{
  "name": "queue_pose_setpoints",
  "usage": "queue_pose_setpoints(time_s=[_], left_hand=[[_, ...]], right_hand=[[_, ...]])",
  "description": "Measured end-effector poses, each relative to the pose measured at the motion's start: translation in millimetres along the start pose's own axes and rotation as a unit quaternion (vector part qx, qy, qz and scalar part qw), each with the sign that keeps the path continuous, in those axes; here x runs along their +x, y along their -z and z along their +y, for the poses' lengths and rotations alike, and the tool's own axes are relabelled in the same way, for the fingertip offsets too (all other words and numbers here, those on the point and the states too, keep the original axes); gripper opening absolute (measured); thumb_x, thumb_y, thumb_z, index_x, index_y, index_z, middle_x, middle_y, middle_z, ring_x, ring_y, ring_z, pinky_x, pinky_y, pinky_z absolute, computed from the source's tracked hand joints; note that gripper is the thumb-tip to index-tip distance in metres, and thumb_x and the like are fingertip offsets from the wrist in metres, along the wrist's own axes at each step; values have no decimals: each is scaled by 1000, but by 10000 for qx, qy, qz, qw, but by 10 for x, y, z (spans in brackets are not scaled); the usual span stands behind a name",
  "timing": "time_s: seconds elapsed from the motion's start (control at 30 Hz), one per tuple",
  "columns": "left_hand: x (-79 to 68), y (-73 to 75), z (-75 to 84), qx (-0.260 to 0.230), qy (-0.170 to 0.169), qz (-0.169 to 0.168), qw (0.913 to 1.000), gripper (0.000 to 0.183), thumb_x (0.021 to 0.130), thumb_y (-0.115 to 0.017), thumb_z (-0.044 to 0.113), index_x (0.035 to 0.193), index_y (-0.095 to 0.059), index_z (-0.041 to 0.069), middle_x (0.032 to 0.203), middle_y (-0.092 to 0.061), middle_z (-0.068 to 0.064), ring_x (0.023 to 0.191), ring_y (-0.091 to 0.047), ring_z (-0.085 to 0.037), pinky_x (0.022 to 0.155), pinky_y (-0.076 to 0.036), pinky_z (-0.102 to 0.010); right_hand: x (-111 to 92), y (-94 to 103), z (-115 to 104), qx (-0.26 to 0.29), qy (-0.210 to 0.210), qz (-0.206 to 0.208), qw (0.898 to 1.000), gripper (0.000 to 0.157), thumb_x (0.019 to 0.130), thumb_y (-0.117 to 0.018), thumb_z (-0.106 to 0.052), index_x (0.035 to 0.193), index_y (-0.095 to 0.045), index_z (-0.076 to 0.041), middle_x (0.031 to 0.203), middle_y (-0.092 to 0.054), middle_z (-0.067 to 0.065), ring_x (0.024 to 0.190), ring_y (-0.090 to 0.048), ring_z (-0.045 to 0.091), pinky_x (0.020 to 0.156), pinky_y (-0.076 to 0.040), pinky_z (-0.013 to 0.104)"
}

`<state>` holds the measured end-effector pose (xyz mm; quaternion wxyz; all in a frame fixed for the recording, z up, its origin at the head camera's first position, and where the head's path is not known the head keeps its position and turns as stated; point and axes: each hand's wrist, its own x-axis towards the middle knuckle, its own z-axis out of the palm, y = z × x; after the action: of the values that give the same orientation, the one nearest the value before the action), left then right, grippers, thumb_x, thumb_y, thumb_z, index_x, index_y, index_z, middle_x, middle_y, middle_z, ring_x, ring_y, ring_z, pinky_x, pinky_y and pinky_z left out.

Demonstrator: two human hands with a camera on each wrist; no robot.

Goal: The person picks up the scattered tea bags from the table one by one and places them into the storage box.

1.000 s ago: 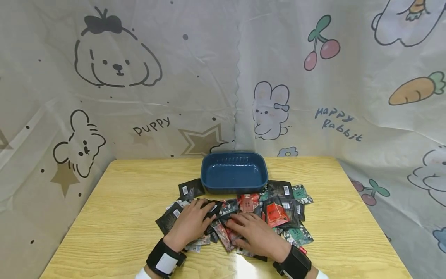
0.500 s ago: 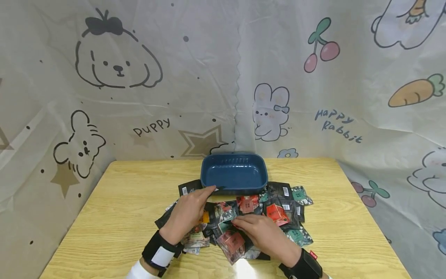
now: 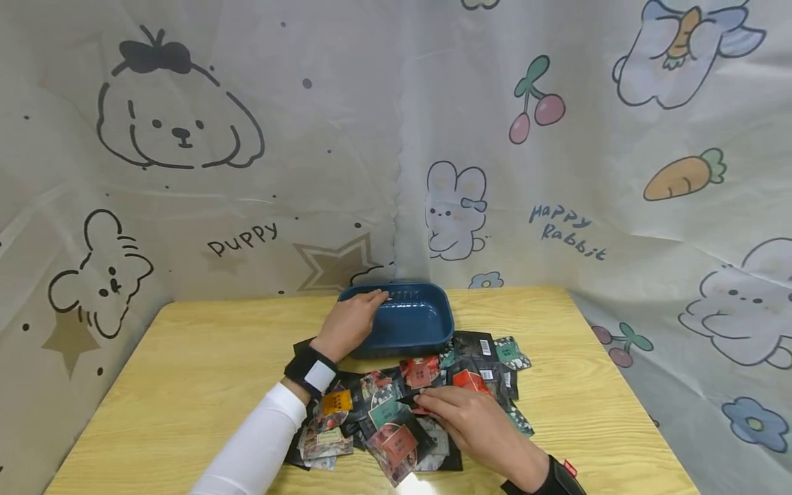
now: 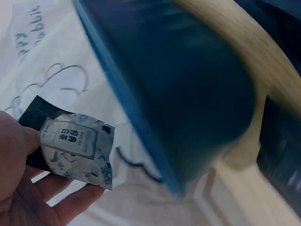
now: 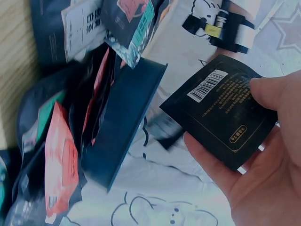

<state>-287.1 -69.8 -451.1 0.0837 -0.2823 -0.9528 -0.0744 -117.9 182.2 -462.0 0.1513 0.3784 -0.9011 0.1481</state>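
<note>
My left hand point(image 3: 348, 326) is over the left side of the blue rectangular dish point(image 3: 413, 350). Between thumb and fingers it holds a white-and-blue tea sachet point(image 4: 77, 146) by its dark edge, printed side showing in the left wrist view. My right hand point(image 3: 476, 423) hovers at the near right of the sachet pile and pinches a black tea sachet point(image 5: 221, 113), barcode side showing in the right wrist view. Below and between the hands lie several tea sachets, among them a red one point(image 3: 421, 373) and an orange-labelled one point(image 3: 336, 403).
The dish stands at the back of the wooden table point(image 3: 210, 385), directly behind the pile. More black and green sachets point(image 3: 509, 352) lie at the pile's right. A patterned cloth point(image 3: 346, 185) hangs behind the table.
My left hand has gone from the pile up and forward to the dish with a sachet. My right hand has lifted a sachet from the pile. The head view has shifted slightly.
</note>
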Motion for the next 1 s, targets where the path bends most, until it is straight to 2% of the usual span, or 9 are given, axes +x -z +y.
queue_pose_setpoints(time_s=[0.07,0.13,0.17,0.33,0.47,0.67,0.83,0.9,1.0], left_hand=[[-29,-48,-23,-193,290,-610,9975,58,102,-56,36,155,-40,18,158,-42,-10,141,-45,-37,116,-33,-63],[-85,-69,-33,-414,518,-1051,9922,67,100,-53,50,157,-34,20,163,-33,-11,148,-31,-41,119,-15,-71],[-118,-63,-33,-518,602,-1178,9899,71,99,-53,54,158,-32,21,164,-28,-11,150,-27,-43,118,-10,-73],[-266,46,-7,-666,485,-852,9930,73,97,-54,55,158,-32,22,166,-23,-10,151,-23,-42,118,-12,-73],[-425,152,27,-607,355,-673,9952,73,97,-55,55,158,-31,23,167,-23,-8,152,-25,-39,119,-17,-70],[-797,124,27,-524,261,-614,9964,72,97,-57,53,158,-33,24,166,-26,-7,150,-29,-39,118,-23,-68],[-1099,45,26,-712,343,-821,9935,71,96,-58,54,157,-34,26,166,-26,-5,151,-27,-38,118,-24,-68],[-1183,22,29,-798,342,-877,9924,70,96,-58,54,157,-35,25,166,-26,-5,151,-28,-38,117,-25,-69],[-1257,-20,33,-943,274,-1050,9896,72,95,-59,54,156,-37,23,165,-27,-7,150,-28,-40,115,-25,-71]], right_hand=[[6,14,12,27,26,188,9998,42,87,-74,-7,127,-68,-21,121,-71,-3,105,-70,13,84,-60,28],[24,31,51,-11,77,459,9989,44,86,-75,-6,127,-69,-19,121,-71,-2,106,-70,14,85,-60,29],[40,41,82,-58,100,598,9981,44,85,-75,-5,127,-69,-18,121,-71,-1,106,-70,15,85,-60,29],[217,126,335,-297,133,1209,9921,46,85,-71,0,129,-67,-12,127,-69,6,110,-69,22,88,-60,34],[428,174,549,-389,14,1311,9906,44,90,-68,-3,133,-65,-12,131,-67,7,113,-68,25,89,-59,37],[762,66,778,-383,-57,897,9952,39,99,-60,-12,138,-62,-16,135,-65,6,118,-65,24,95,-57,38],[1004,-105,870,-574,114,558,9967,37,101,-57,-15,138,-61,-19,136,-64,6,122,-63,24,106,-51,44],[1084,-156,862,-535,25,227,9983,41,102,-57,-19,143,-57,-20,142,-60,8,129,-58,27,112,-43,52],[1152,-205,827,-281,-298,-649,9971,53,103,-54,-35,153,-42,-24,157,-43,9,145,-41,31,119,-28,64]])
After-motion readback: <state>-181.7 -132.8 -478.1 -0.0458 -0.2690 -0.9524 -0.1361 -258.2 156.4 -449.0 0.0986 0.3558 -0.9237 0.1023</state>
